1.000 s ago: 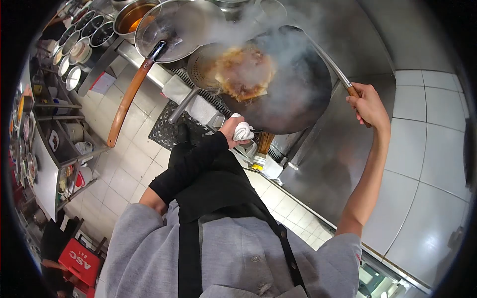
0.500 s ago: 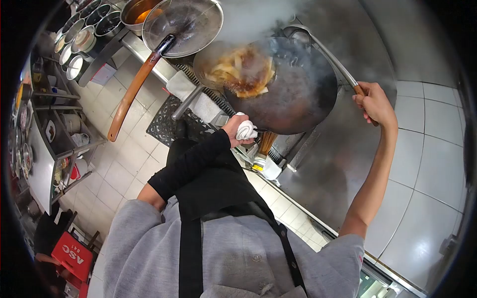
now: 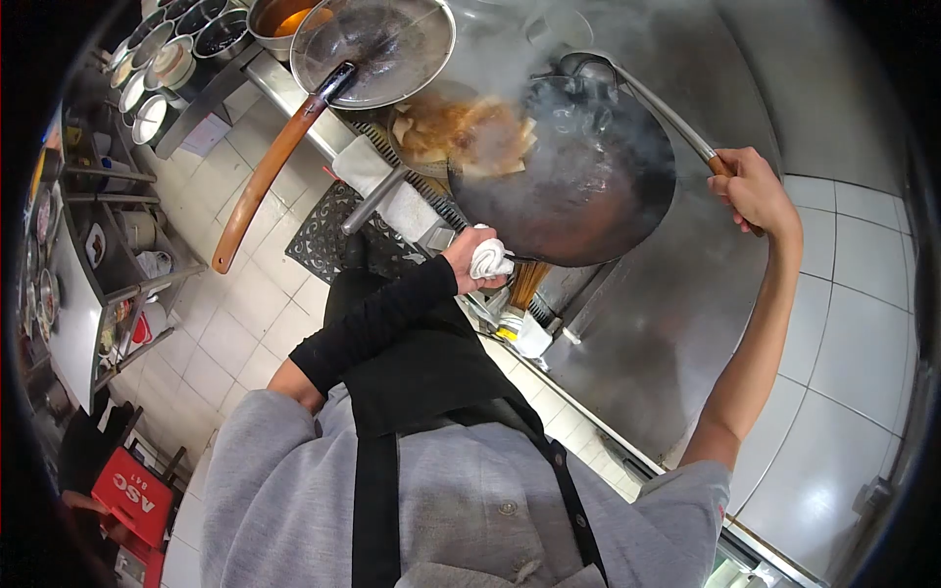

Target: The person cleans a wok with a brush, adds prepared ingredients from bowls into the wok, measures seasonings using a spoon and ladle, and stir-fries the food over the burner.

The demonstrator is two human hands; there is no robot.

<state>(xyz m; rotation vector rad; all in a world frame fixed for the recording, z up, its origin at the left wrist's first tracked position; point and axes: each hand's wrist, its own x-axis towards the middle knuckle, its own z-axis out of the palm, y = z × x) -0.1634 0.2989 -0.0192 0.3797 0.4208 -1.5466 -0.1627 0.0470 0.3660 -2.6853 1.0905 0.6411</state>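
A big black wok [image 3: 578, 186] is tilted toward a round wire strainer [image 3: 431, 122], and brown noodles [image 3: 470, 127] slide out of it amid steam. My left hand [image 3: 475, 260] grips the wok's near rim through a white cloth [image 3: 490, 260]. My right hand [image 3: 755, 191] is closed on the wooden end of a long metal ladle [image 3: 652, 98] whose bowl rests at the wok's far edge.
A second large strainer with a long wooden handle [image 3: 265, 181] lies over a pot [image 3: 284, 18] of orange liquid. Several seasoning bowls [image 3: 162, 64] line the counter at the upper left. Shelves [image 3: 108, 245] stand at left, a red stool [image 3: 132, 495] below.
The wok has tipped further toward the strainer and the noodles have slid from the wok's middle onto the strainer. My right hand with the ladle handle has drifted slightly right and up.
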